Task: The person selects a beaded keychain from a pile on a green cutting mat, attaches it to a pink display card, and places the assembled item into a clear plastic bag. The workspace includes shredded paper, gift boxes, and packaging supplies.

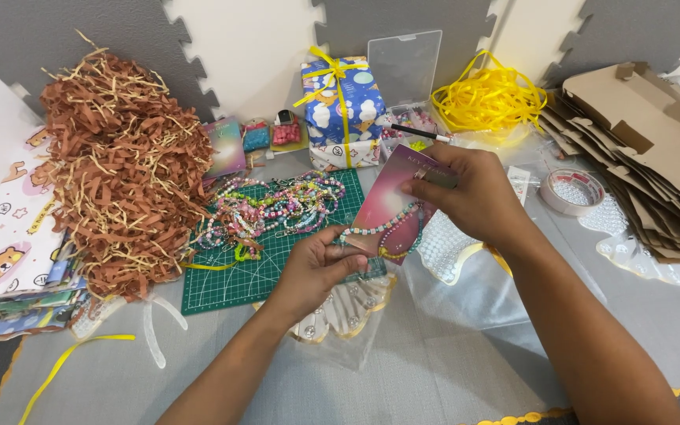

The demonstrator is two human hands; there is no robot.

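My two hands hold a pink-purple card (391, 206) over the grey floor mat, tilted up to the right. A beaded chain (391, 228) runs across the card's lower half. My left hand (312, 271) pinches the card's lower left corner. My right hand (466, 193) grips its upper right end, fingers on a small metal clasp there. Under my left hand lies a clear plastic bag with a gold scalloped edge (356, 315).
A green cutting mat (230, 279) holds a heap of bead chains (277, 208). Brown paper shreds (123, 169) lie at left. A wrapped blue gift box (340, 106), yellow ribbon (489, 98), tape roll (572, 191) and flat cardboard boxes (655, 149) lie behind and right.
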